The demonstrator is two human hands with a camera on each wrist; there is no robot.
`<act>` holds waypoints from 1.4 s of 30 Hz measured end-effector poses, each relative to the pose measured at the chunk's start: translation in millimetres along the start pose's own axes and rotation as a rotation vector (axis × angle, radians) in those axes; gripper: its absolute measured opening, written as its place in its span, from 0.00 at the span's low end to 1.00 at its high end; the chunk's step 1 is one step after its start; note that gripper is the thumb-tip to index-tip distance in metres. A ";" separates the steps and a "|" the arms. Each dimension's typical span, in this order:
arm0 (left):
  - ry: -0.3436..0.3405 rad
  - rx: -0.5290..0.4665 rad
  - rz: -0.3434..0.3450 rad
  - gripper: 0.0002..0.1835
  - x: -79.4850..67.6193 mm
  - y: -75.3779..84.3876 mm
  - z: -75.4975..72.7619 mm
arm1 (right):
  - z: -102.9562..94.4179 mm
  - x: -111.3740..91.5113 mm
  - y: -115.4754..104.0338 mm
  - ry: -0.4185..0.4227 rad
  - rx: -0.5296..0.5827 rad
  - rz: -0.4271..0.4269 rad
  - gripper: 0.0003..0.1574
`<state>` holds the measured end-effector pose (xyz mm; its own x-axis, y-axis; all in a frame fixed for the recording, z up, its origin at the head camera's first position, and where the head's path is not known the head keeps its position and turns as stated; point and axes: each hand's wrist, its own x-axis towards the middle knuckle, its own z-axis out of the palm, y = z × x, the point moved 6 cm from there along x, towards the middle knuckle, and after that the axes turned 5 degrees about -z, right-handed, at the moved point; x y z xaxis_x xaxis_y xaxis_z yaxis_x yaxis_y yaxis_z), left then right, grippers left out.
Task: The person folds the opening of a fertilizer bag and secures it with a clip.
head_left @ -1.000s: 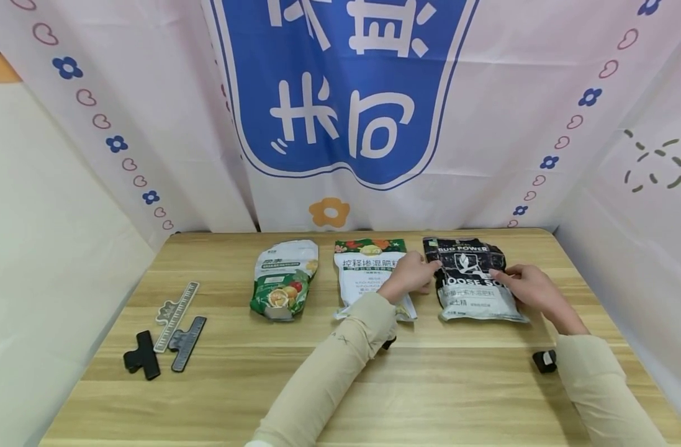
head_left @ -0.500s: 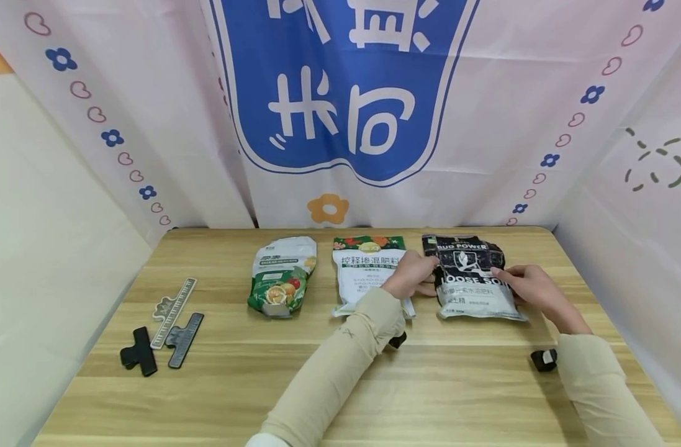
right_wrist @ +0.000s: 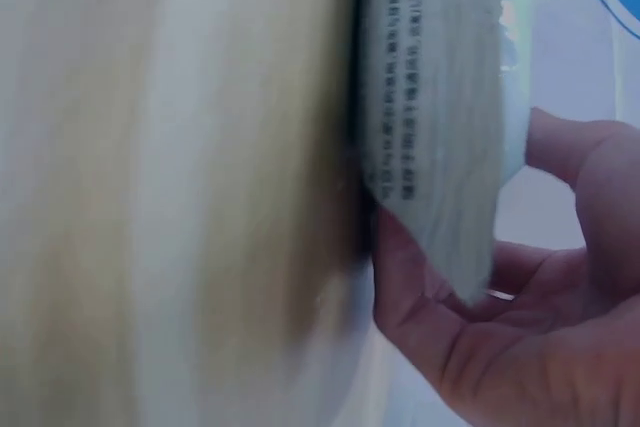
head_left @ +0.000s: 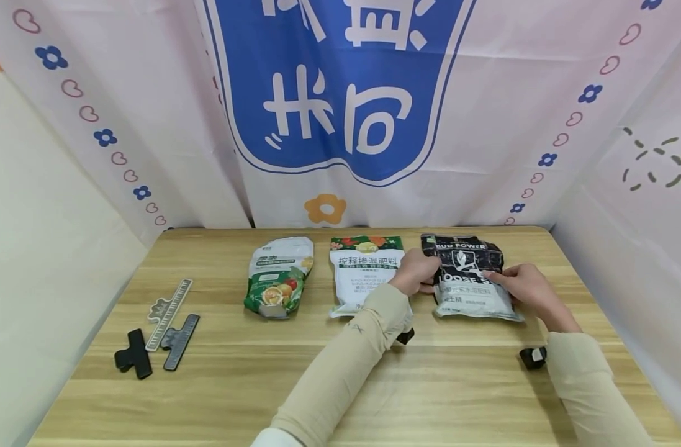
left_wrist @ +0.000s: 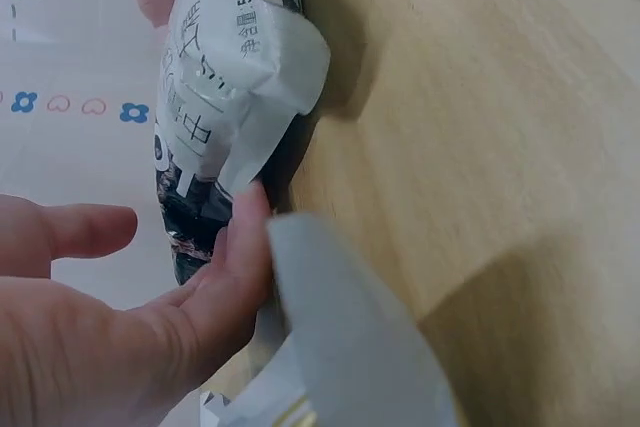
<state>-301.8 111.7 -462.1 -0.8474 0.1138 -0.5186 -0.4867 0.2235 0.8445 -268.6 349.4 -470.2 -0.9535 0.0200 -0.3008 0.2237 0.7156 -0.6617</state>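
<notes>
A black-and-silver fertilizer bag (head_left: 469, 279) lies at the right of the table. My right hand (head_left: 532, 288) grips its right edge; the right wrist view shows the thumb on the front and fingers behind the bag's side (right_wrist: 435, 97). At the left edge, my left hand (head_left: 418, 272) reaches across the white-and-green fertilizer bag (head_left: 368, 282) in the middle. In the left wrist view, its fingertips (left_wrist: 245, 217) touch the side of the black-and-silver bag, while the thumb stands slightly apart from it. Farther left lies a white-and-green pouch (head_left: 279, 279) with fruit printed on it.
At the table's left lie a black clip (head_left: 133, 355), a grey clip (head_left: 180, 343) and a clear ruler-marked clip (head_left: 169, 315). The wooden table (head_left: 217, 397) ends at a printed curtain (head_left: 469, 143) behind the bags.
My left hand has shifted slightly right, closer against the black-and-silver bag's left edge. My right hand keeps its place on the right edge. The head view has shifted a little.
</notes>
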 end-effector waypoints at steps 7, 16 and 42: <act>-0.006 0.008 -0.017 0.06 5.6 -0.6 -1.1 | 3.5 -1.2 -5.2 -0.020 0.074 0.045 0.32; -0.056 -0.049 -0.067 0.11 1.2 -3.3 1.8 | 6.6 -2.6 -6.5 -0.024 0.168 0.050 0.33; -0.065 0.060 0.001 0.12 -0.9 1.0 -4.5 | 5.8 -8.2 -10.3 0.015 0.167 -0.024 0.33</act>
<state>-302.4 107.5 -460.2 -0.8314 0.1756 -0.5273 -0.4709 0.2811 0.8362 -262.0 337.9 -464.9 -0.9615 0.0156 -0.2744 0.2304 0.5902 -0.7737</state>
